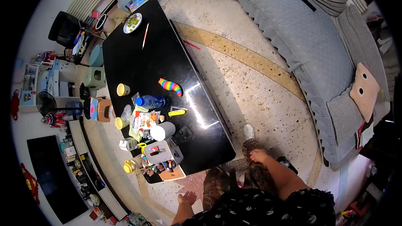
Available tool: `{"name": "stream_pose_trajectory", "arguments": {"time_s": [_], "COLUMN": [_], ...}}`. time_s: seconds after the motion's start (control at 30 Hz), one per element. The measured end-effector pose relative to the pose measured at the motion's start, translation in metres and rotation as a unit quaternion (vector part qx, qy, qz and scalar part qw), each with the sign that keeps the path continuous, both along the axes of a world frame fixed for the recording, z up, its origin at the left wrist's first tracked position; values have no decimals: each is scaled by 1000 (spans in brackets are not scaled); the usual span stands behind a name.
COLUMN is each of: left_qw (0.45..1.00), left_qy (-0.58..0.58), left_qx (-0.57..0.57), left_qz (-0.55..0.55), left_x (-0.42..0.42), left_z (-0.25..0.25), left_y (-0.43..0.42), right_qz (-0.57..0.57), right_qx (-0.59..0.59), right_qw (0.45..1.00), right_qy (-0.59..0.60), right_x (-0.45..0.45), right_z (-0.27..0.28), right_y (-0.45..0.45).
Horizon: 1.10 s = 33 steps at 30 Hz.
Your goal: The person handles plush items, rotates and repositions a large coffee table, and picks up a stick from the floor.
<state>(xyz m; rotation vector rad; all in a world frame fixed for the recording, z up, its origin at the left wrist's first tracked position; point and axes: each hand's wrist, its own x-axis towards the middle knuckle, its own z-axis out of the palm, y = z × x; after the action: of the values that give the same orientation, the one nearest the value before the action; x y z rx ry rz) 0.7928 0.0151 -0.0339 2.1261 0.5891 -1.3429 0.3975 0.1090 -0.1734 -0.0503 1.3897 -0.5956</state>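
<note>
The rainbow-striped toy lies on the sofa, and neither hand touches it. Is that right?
Not quite: the head view shows the rainbow-striped toy on the black table, not the sofa. Correctly stated, neither the left hand nor the right hand touches it.

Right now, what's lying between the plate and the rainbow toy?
A thin red and white stick lies on the black table between the plate and the rainbow toy, as the head view shows.

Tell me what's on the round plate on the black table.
The plate holds a loose cluster of small green pieces, perhaps grapes. Whatever lies beneath them is covered.
</note>
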Motion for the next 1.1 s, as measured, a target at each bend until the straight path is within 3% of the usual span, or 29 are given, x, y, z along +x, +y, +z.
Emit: {"name": "stream_pose_trajectory", "arguments": {"time_s": [0.07,0.13,0.27,0.37,0.43,0.53,0.6,0.67,0.77,0.87,0.97,1.1], "left_qw": [1000,995,988,987,983,973,967,937,926,913,880,859], "left_qy": [4,51,61,52,58,71,78,96,110,113,72,40], "left_qx": [-11,-31,-45,-36,-47,-60,-64,-79,-78,-98,-85,-66], "left_qz": [-24,-74,-132,-149,-166,-210,-234,-326,-354,-379,-462,-506], "left_x": [-29,-55,-99,-100,-107,-114,-113,-111,-130,-139,-153,-168], "left_z": [12,24,47,48,54,51,39,22,24,16,24,27], "left_y": [-1,-3,-3,2,7,8,8,10,0,-6,-9,-13], "right_qz": [-84,67,150,159,106,23,55,93,58,126,131,112], "right_qx": [-7,16,-8,29,124,96,58,23,-14,-60,-111,-88], "right_qw": [995,994,969,974,978,992,993,992,994,976,922,928], "right_qy": [-61,89,196,159,128,79,82,85,95,168,347,343], "right_x": [-48,-89,-136,-156,-160,-147,-138,-128,-125,-133,-148,-184], "right_z": [-9,9,-46,-19,43,61,57,69,90,67,86,60], "right_y": [17,20,84,90,65,52,41,31,19,18,22,32]}}
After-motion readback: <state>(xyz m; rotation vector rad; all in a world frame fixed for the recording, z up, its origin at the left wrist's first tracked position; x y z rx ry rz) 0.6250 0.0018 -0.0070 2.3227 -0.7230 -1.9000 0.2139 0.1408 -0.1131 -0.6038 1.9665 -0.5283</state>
